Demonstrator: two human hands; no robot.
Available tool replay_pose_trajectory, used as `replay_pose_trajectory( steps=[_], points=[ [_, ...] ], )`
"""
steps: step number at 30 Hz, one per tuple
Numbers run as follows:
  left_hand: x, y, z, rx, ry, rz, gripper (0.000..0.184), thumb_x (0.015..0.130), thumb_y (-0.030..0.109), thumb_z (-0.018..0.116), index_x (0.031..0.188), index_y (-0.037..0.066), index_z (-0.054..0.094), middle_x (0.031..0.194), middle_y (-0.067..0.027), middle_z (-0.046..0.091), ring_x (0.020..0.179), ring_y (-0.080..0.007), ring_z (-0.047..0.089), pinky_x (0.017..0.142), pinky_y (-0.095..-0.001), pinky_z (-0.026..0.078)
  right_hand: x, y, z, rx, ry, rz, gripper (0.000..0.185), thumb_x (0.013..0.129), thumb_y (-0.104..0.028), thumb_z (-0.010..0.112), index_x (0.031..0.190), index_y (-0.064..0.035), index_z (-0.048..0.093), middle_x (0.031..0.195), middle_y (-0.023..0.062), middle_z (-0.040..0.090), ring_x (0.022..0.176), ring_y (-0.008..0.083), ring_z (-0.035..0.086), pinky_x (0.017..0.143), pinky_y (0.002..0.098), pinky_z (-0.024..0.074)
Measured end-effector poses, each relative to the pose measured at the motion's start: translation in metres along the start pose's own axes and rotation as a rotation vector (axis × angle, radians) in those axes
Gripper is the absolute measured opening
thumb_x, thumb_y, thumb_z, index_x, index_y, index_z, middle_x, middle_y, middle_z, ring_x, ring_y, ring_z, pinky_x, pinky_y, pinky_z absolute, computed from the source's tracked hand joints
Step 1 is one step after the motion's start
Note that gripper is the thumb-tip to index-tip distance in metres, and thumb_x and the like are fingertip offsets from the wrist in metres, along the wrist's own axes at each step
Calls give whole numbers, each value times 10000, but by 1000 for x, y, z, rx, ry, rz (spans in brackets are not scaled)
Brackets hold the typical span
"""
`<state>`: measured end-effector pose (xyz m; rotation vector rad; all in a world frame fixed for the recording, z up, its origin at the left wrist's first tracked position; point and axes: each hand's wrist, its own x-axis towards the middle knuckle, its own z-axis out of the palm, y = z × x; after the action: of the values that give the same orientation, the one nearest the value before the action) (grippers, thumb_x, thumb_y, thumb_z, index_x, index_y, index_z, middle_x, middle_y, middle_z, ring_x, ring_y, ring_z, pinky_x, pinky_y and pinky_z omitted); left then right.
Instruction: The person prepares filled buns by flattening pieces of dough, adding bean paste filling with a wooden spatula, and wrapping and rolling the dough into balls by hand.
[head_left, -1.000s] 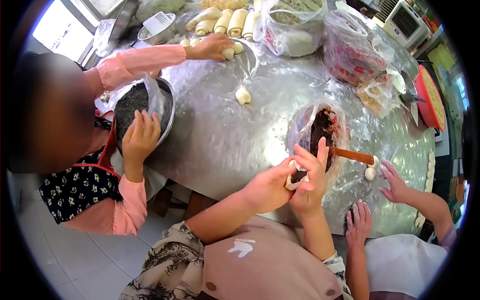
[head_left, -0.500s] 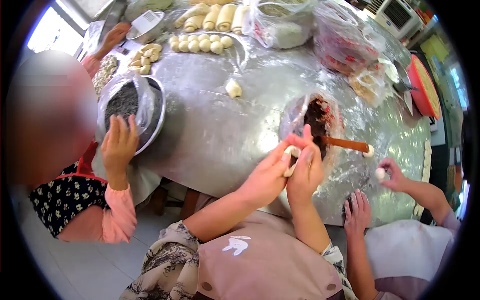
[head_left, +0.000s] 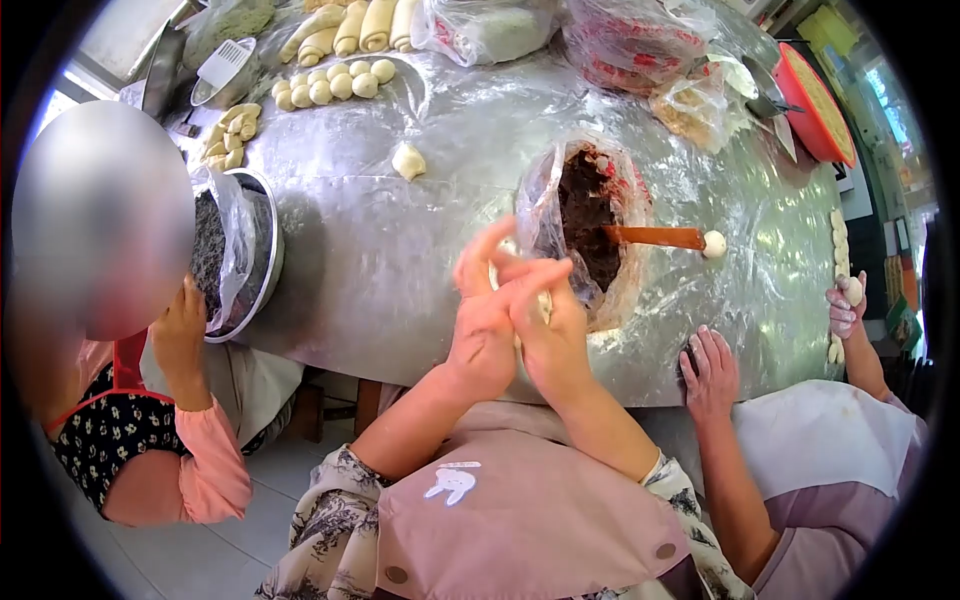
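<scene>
My left hand (head_left: 482, 325) and my right hand (head_left: 552, 325) are pressed together over the table's near edge, closed around a piece of white dough (head_left: 544, 306). Only slivers of the dough show between the fingers; whatever is inside it is hidden. Just beyond my hands lies an open plastic bag of dark filling (head_left: 588, 215), with a wooden-handled tool (head_left: 655, 236) stuck in it. A small dough ball (head_left: 714, 244) sits at the handle's end. Farther back, a single dough piece (head_left: 408, 161) rests on the metal table (head_left: 350, 230).
At left, a person with a pink sleeve (head_left: 215, 465) reaches to a bowl of dark filling (head_left: 272, 250). Another person's hand (head_left: 710, 372) rests at the right edge; their other holds a dough ball (head_left: 853, 291). Dough balls (head_left: 320, 92), bags and a red basin (head_left: 815, 105) stand behind.
The view has shifted right. My hands have closed more tightly over the dough, hiding the dark filling seen in it before. The right-hand person has carried a dough ball toward the right edge.
</scene>
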<state>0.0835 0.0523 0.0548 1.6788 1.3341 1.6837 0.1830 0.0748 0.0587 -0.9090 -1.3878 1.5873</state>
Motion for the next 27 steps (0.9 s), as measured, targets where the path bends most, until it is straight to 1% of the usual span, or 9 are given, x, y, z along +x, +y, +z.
replay_pose_trajectory(
  steps=[3,5,6,7,11,16,20,25,27],
  points=[
    [-7,5,-7,-279,-75,-295,963,832,748,54,1426,28,289,1452,-100,169,1308,-270,273,1054,-388,206,2,-15,3,-86,84,26,206,960,-218,520,930,-29,597,686,5,538,609,45,452,754,275,506],
    [-4,2,-7,-400,26,-379,1099,740,849,49,1487,45,-5,1559,-76,1,1378,-260,180,1088,-382,184,7,-12,0,-255,120,-182,211,957,-214,517,933,-21,599,710,42,583,618,87,530,756,296,518],
    [-2,1,-10,-420,0,-448,1104,736,850,61,1486,41,0,1559,-82,-1,1387,-261,164,1096,-376,177,9,-9,-3,-342,137,-287,214,956,-212,516,934,-16,600,722,60,605,623,108,569,757,307,523],
    [-1,1,-13,-441,-27,-518,1110,733,852,73,1485,38,5,1558,-87,-3,1396,-261,149,1105,-371,169,6,-6,-7,-365,95,-191,287,967,-205,478,1121,14,581,1164,182,616,1008,201,592,897,312,439],
    [-8,3,3,-675,-100,-525,892,888,667,202,1476,8,74,1524,-128,153,1396,-242,181,1126,-370,148,9,0,-5,-463,-232,-423,565,980,-319,403,1394,46,282,1451,291,239,1389,415,170,1131,433,129],
    [-23,9,0,-640,-110,-493,580,1010,389,289,1419,-22,276,1373,-106,416,1266,-183,372,1058,-337,288,35,6,-17,-536,173,-426,788,959,-538,287,1412,98,183,1483,293,158,1395,406,146,1122,449,119],
    [-6,19,5,-650,145,-550,449,1015,261,371,1362,-24,380,1306,-91,491,1162,-136,475,960,-293,402,21,-16,15,-173,-86,-453,891,911,-650,260,1431,65,153,1506,259,107,1412,373,85,1125,437,101],
    [3,11,-15,-585,501,-626,498,1010,285,411,611,14,536,608,-13,546,587,-58,442,647,-248,444,10,-28,45,185,-61,-198,904,901,-643,341,1459,5,50,1516,157,88,1391,252,126,1120,397,72],
    [13,9,-29,-589,573,-582,549,1006,357,396,585,23,510,575,-9,517,576,-65,438,665,-263,452,5,-19,38,-41,-137,-224,853,926,-538,424,1454,16,46,1510,157,108,1376,251,161,1119,386,97]
  ],
)
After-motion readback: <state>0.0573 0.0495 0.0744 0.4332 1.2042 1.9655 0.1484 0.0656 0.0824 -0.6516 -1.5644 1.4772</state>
